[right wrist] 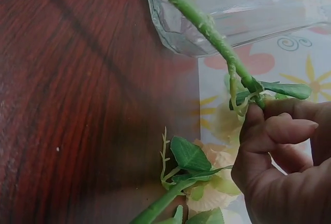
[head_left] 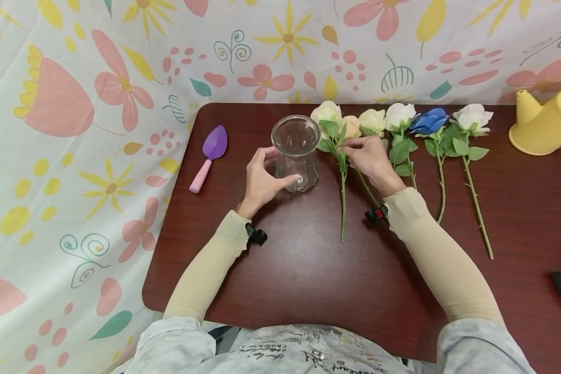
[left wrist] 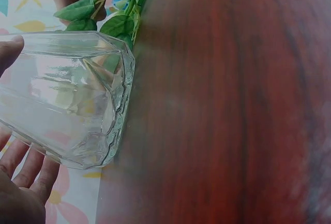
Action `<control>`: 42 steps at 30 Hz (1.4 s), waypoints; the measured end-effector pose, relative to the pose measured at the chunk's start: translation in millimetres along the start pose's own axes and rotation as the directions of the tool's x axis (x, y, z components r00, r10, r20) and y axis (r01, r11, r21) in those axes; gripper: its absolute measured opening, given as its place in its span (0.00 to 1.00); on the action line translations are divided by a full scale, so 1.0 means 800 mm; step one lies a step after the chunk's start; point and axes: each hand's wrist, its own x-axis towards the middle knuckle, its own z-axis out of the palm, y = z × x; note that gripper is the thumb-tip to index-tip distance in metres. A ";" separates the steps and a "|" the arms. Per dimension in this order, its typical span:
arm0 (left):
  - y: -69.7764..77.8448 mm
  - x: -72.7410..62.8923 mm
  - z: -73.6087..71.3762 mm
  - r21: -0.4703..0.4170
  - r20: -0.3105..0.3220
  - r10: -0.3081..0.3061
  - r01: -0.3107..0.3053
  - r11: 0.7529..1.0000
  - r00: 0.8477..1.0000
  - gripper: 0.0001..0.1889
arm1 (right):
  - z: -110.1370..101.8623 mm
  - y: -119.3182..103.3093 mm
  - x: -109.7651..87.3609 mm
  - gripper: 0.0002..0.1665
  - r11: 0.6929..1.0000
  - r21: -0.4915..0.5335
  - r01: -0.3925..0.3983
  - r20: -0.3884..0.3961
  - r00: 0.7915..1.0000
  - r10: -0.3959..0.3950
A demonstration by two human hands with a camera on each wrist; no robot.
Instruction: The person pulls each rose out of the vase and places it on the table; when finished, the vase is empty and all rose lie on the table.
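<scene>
A clear glass vase (head_left: 305, 169) with a flared rim stands upright near the table's back. My left hand (head_left: 260, 182) curls around its left side, with the thumb in front; in the left wrist view, the thumb and fingers (left wrist: 32, 169) lie on opposite sides of the glass (left wrist: 62, 92). Just right of the vase, my right hand (head_left: 370, 160) pinches the leafy green stem (head_left: 343, 205) of a cream-white rose (head_left: 326, 113). The right wrist view shows thumb and finger at a leaf joint on that stem (right wrist: 209, 32). Beside it lies a peach rose (head_left: 352, 126), partly hidden by the hand.
Further right lie a cream rose (head_left: 373, 120), white roses (head_left: 399, 115) and a blue rose (head_left: 429, 121). A yellow watering can (head_left: 547, 124) stands at the back right. At the left lies a purple trowel (head_left: 215, 143) with a pink handle. Patterned cloth (head_left: 266, 52) hangs behind the table.
</scene>
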 end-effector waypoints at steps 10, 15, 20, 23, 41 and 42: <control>0.000 0.000 -0.001 -0.003 -0.001 0.007 -0.007 1.000 1.000 0.40 | 0.005 0.000 0.007 0.19 0.996 -0.092 0.006 0.042 0.999 -0.002; 0.000 0.000 0.000 -0.008 -0.001 0.004 -0.004 1.000 1.000 0.41 | 0.006 -0.001 0.010 0.19 0.993 -0.120 -0.009 0.050 0.999 0.015; -0.001 0.000 0.000 -0.003 -0.002 0.004 -0.004 1.000 1.000 0.40 | 0.007 -0.003 0.010 0.18 0.989 -0.145 -0.010 0.039 0.999 0.016; -0.002 0.000 0.000 -0.003 -0.002 0.006 -0.006 1.000 1.000 0.40 | 0.007 -0.002 0.010 0.18 0.987 -0.162 -0.015 0.035 0.999 0.021; -0.001 -0.001 0.000 0.005 0.002 0.003 -0.003 1.000 1.000 0.40 | 0.006 0.004 0.016 0.17 0.980 -0.192 -0.047 0.038 0.998 0.055; 0.000 -0.001 0.000 0.004 0.001 0.004 -0.004 1.000 1.000 0.40 | 0.006 0.003 0.015 0.17 0.980 -0.193 -0.045 0.036 0.998 0.053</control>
